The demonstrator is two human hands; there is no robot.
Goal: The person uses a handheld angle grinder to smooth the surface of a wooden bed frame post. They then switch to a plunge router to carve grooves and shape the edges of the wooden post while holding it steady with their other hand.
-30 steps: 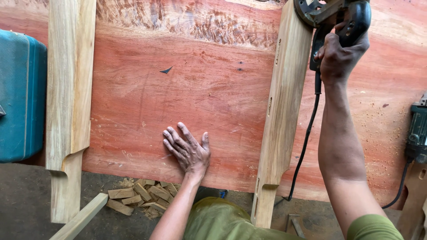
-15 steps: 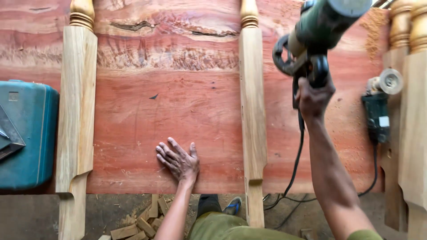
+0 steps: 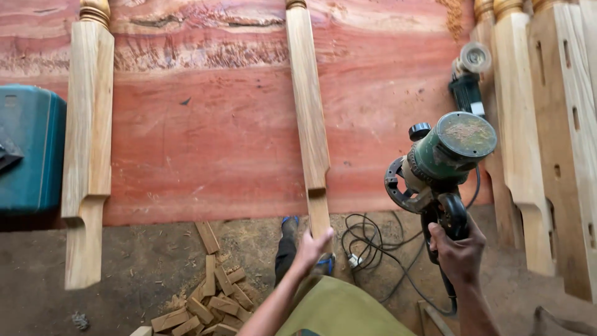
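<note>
Right hand (image 3: 459,249): closed grip around the black handle of a green electric router (image 3: 444,162), held in the air off the near edge of the bench (image 3: 205,149). The tool is tilted, motor cap facing up toward the camera, round base plate to the left. Its black cord (image 3: 373,242) drops in loose loops to the dirt floor (image 3: 137,261).

Left hand (image 3: 311,247): grip closed on the near, narrowed end of the middle turned wooden post (image 3: 308,118). That post lies lengthwise across the red slab bench, its near end overhanging the edge.

Handling, judged:
- Router looks dense and top-heavy, with the motor housing well above the handle; a one-handed hold likely strains the wrist. The second knob on the body is the better extra hold. Sawdust on the cap suggests dusty, somewhat slippery surfaces.
- Post is stiff solid timber, long and fairly heavy, not fragile. Its square section gives flat faces for a firm hold; the stepped notch near the end is a natural stop for the fingers.

Around: a second post (image 3: 87,124) lies to the left, beside a teal tool case (image 3: 28,149). More posts (image 3: 559,124) lie at right, with an angle grinder (image 3: 466,81) among them. Offcut wooden blocks (image 3: 205,298) are heaped on the floor.
</note>
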